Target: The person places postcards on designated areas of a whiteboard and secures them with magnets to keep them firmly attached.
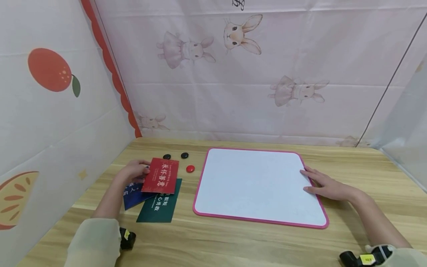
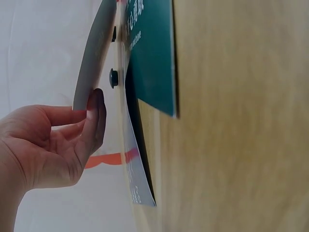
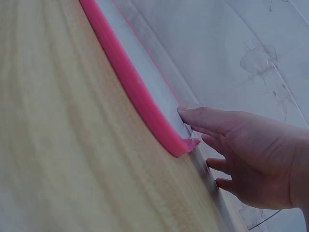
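My left hand (image 1: 134, 171) pinches a red card (image 1: 161, 174) with white lettering by its left edge. The left wrist view shows the card's pale underside (image 2: 94, 58) raised off the table, thumb and fingers at its edge. Beneath it lie a dark blue card (image 1: 133, 196) and a dark green card (image 1: 158, 209), both partly covered. My right hand (image 1: 328, 185) rests at the right edge of a whiteboard (image 1: 250, 185) with a pink frame. In the right wrist view, the thumb (image 3: 207, 118) lies on the board's surface, and other fingers extend beside the frame.
Two black round magnets (image 1: 185, 155) and a red one (image 1: 190, 169) sit between the cards and the whiteboard, on the wooden table (image 1: 233, 241). A rabbit-print cloth (image 1: 217, 104) hangs behind; a fruit-print cloth (image 1: 66, 126) borders the left side.
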The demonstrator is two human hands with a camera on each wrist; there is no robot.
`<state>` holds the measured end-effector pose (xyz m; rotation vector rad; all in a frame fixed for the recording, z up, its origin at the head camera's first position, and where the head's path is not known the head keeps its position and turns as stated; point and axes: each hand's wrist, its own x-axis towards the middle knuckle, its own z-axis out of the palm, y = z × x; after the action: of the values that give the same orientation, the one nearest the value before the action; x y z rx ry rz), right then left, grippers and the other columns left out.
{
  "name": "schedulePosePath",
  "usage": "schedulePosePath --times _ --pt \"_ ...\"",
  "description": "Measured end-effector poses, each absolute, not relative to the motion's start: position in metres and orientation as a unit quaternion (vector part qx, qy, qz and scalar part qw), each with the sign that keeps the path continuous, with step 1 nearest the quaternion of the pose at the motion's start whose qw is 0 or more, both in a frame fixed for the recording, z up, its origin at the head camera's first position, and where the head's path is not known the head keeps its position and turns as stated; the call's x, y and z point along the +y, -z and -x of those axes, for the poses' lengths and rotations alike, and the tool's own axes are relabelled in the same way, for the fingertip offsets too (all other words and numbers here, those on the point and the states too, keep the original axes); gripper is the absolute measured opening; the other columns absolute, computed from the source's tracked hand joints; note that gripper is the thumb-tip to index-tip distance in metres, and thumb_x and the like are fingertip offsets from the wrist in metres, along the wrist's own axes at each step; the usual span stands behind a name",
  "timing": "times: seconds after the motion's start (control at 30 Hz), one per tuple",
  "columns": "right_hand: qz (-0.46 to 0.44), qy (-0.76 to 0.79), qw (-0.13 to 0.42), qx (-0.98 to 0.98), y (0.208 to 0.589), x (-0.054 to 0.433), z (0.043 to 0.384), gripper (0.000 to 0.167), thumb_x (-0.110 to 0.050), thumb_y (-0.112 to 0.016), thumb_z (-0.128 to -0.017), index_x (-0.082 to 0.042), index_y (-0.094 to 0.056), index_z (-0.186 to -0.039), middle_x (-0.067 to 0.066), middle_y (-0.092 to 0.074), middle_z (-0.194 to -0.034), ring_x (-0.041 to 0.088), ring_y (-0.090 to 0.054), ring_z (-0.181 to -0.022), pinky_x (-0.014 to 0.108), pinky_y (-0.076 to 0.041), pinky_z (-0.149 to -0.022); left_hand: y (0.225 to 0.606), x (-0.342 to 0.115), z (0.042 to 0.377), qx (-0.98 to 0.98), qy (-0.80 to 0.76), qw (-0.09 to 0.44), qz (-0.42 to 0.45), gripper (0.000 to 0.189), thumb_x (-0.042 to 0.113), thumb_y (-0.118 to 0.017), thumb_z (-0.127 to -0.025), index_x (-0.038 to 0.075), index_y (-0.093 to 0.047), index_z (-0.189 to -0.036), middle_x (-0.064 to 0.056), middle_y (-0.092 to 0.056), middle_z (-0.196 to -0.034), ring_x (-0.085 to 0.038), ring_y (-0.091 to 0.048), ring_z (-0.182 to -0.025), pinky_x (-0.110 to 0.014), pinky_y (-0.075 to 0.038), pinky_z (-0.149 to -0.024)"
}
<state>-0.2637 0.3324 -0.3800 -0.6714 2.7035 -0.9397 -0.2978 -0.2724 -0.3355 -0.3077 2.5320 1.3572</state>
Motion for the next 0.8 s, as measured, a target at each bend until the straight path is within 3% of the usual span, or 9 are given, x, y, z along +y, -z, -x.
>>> schedulePosePath --times 0.5,0.8 --pt "0.216 0.311 0.109 0.919 0.379 0.332 0.261 0.072 -0.03 -0.059 -0.088 0.003 -0.024 -0.142 0.032 -0.007 -0.145 0.052 0.001 -0.129 0.07 -0.003 -0.094 0.331 -0.252 0.296 0.856 -0.495 0.125 0.08 0.048 0.004 -0.045 -0.093 -0.006 -0.03 -0.138 -0.028 -0.046 -0.12 -0.032 -0.054 -0.099 -0.037 -0.051 -0.076" --pt "0.216 0.312 0.109 0.919 0.378 0.331 0.261 0.071 -0.027 -0.06 -0.088 0.003 -0.025 -0.141 0.032 -0.008 -0.144 0.052 0.001 -0.128 0.07 -0.005 -0.093 0.327 -0.238 0.298 0.849 -0.509 0.125 0.062 0.045 0.005 -0.045 -0.094 -0.004 -0.033 -0.137 -0.024 -0.053 -0.113 -0.024 -0.059 -0.087 -0.033 -0.052 -0.071"
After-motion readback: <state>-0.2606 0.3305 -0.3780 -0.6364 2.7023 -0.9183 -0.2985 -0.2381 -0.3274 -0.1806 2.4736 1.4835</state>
